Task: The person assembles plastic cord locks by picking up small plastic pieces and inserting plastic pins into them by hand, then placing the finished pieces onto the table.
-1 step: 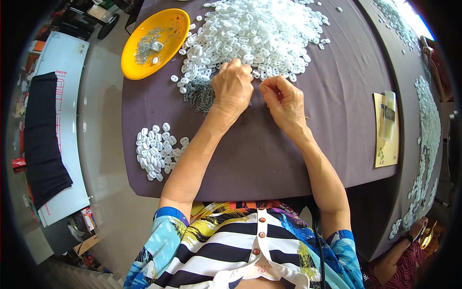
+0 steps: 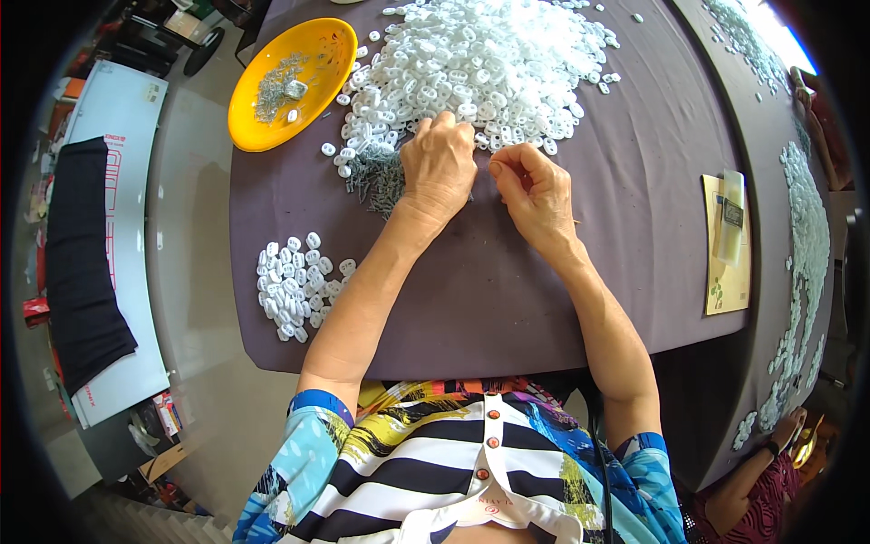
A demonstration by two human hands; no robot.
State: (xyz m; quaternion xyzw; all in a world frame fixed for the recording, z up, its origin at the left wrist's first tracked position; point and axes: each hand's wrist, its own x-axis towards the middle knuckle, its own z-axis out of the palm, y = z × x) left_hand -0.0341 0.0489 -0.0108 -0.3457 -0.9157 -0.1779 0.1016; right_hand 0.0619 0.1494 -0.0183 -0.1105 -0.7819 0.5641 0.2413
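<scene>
A big heap of small white oval plastic pieces (image 2: 494,68) covers the far middle of the table. At its near edge my left hand (image 2: 439,165) is closed, knuckles up, its fingertips hidden. Just right of it, my right hand (image 2: 536,189) is closed in a pinch, thumb against index finger; anything in it is too small to make out. Against my left hand lies a pile of thin grey screw-like metal pins (image 2: 374,179). A smaller group of white oval pieces (image 2: 292,283) lies left of my left forearm.
A yellow plate (image 2: 246,134) with small metal bits stands at the far left. To the right, a clear plastic packet (image 2: 730,227) lies on a tan card (image 2: 716,297). Another table bears pale pieces (image 2: 805,222), with another person's arm (image 2: 748,480) at its near end.
</scene>
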